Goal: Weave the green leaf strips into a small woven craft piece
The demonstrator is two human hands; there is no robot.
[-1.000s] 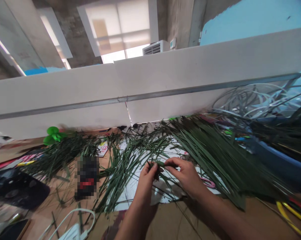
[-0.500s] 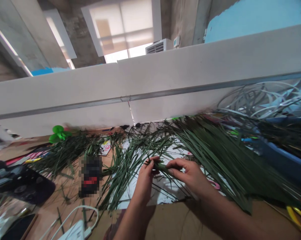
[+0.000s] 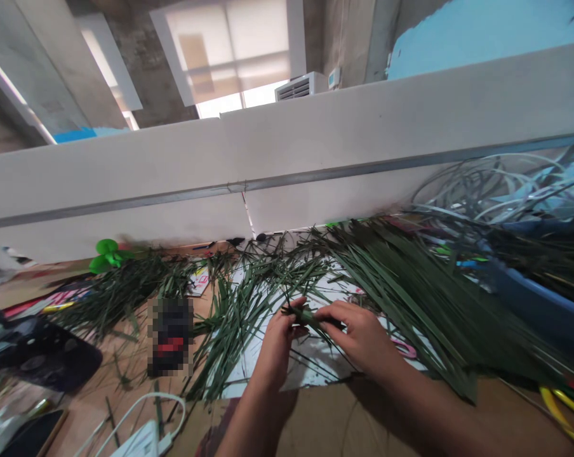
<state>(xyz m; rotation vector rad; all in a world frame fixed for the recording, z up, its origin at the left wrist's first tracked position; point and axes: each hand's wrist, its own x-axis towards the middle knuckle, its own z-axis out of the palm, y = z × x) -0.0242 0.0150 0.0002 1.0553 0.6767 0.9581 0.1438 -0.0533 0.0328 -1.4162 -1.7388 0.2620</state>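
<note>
Between both hands is a small woven piece of green leaf strips [image 3: 307, 315], held above a white sheet [image 3: 310, 368]. My left hand [image 3: 278, 333] pinches its left end between thumb and fingers. My right hand [image 3: 356, 327] grips the other end, thumb and forefinger closed on the strips. Thin loose ends stick out from the piece; my fingers hide part of it. Cut leaf strips [image 3: 234, 317] lie scattered left of and behind my hands. A broad pile of long green leaves [image 3: 411, 285] spreads out to the right.
A blue tub [image 3: 539, 298] with dark strands stands at right, near yellow-handled scissors [image 3: 558, 412] and a pink loop [image 3: 404, 347]. At left are a black device [image 3: 39, 355], a phone [image 3: 34, 435] and a white cable [image 3: 182, 412]. A white partition [image 3: 287, 152] runs behind the table.
My right hand has shifted slightly left along the woven piece, its fingers closing in more. My left hand keeps its pinch almost unmoved. The view has turned very slightly.
</note>
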